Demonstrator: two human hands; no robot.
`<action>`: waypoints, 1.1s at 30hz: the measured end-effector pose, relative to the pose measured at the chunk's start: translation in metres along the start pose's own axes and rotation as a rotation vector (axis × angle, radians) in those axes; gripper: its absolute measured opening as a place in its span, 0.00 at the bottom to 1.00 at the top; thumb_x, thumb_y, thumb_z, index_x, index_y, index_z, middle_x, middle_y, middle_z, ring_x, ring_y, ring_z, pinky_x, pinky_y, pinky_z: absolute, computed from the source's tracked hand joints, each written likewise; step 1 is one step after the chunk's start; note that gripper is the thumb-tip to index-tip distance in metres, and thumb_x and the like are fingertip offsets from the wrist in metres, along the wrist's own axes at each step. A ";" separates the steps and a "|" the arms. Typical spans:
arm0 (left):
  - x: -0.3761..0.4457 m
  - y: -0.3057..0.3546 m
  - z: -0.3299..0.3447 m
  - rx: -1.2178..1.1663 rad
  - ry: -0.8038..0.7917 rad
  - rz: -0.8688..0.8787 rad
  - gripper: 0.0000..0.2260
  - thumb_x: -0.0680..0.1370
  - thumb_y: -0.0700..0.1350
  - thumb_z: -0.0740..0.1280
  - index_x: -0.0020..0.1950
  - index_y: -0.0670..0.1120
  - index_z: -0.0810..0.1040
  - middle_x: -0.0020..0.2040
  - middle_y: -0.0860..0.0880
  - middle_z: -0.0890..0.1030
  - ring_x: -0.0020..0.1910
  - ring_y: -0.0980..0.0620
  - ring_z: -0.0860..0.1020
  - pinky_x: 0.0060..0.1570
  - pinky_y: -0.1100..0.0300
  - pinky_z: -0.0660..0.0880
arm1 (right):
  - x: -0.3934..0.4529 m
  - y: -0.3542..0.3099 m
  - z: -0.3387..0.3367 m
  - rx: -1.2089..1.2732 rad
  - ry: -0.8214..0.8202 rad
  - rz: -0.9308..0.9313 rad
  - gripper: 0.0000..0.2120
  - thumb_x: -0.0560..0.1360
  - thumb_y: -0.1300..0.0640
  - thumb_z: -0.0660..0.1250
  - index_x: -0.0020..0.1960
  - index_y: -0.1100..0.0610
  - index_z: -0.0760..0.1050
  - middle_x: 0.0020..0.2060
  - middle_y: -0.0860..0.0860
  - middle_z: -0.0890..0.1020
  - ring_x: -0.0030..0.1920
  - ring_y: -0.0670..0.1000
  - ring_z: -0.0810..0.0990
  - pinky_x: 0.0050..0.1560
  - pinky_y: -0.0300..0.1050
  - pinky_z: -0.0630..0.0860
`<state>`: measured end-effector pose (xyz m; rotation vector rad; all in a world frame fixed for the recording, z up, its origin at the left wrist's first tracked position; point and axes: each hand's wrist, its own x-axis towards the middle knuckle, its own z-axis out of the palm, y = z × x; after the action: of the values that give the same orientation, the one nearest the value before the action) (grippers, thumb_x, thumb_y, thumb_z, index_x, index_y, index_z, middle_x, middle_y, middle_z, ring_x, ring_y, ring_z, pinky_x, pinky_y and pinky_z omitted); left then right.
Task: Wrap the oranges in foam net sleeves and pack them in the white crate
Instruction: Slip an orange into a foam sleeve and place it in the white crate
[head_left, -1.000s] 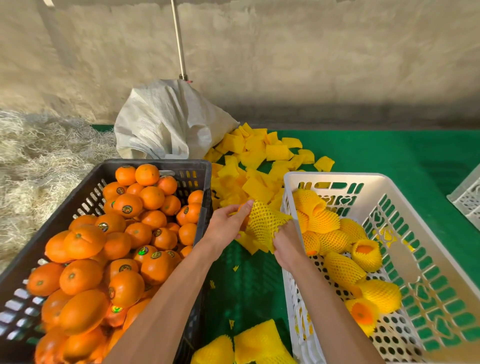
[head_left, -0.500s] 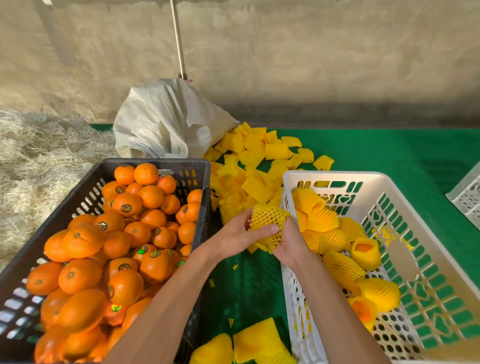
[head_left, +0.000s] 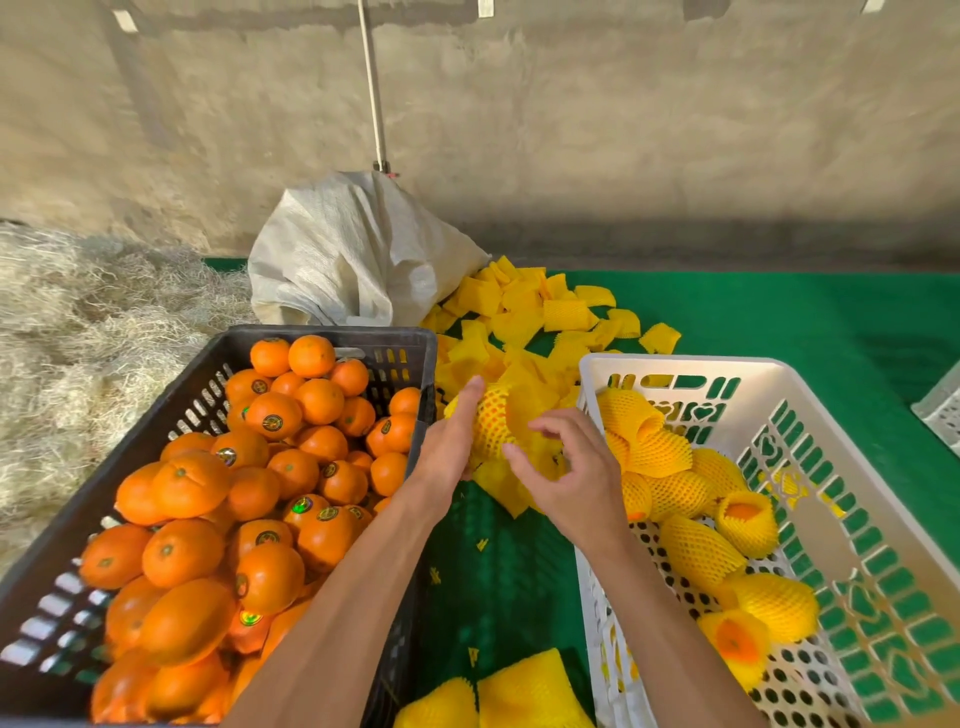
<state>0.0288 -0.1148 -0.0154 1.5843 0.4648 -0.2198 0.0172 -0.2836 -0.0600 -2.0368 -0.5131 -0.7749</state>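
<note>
My left hand (head_left: 451, 451) cups the netted orange (head_left: 492, 427) between black crate (head_left: 332, 338) and white crate (head_left: 675, 366); right hand (head_left: 571, 475) hovers beside it, fingers loosely spread.

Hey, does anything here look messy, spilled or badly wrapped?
Yes. Loose foam sleeves lie scattered over the green mat, with small yellow scraps between the crates. In the white crate, two oranges poke out of their sleeves, only partly covered.

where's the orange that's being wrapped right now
In the head view it is centre frame, the netted orange held in the left hand, above the green mat between the black crate and the white crate.
</note>
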 end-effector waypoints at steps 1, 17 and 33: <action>-0.001 -0.002 0.000 0.018 -0.007 0.005 0.52 0.61 0.83 0.63 0.75 0.51 0.72 0.63 0.47 0.79 0.56 0.46 0.78 0.51 0.51 0.76 | 0.000 0.001 -0.002 -0.067 -0.045 0.001 0.26 0.75 0.38 0.73 0.65 0.52 0.76 0.64 0.44 0.76 0.65 0.43 0.75 0.63 0.38 0.74; -0.014 -0.008 0.005 0.112 -0.202 0.146 0.27 0.70 0.71 0.73 0.53 0.49 0.86 0.48 0.57 0.88 0.46 0.60 0.85 0.44 0.66 0.76 | -0.005 0.006 -0.004 -0.375 -0.167 0.011 0.34 0.66 0.36 0.73 0.64 0.54 0.72 0.61 0.48 0.78 0.66 0.50 0.75 0.80 0.59 0.55; -0.016 0.013 -0.061 0.519 0.276 0.560 0.10 0.84 0.51 0.65 0.56 0.46 0.81 0.49 0.52 0.83 0.50 0.54 0.81 0.49 0.54 0.79 | -0.001 0.007 -0.033 -0.407 0.241 0.338 0.35 0.75 0.51 0.77 0.75 0.61 0.67 0.73 0.58 0.71 0.75 0.60 0.67 0.78 0.62 0.59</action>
<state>0.0111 -0.0573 0.0079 2.2007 0.1578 0.3373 0.0102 -0.3147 -0.0507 -2.2734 0.1385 -0.9532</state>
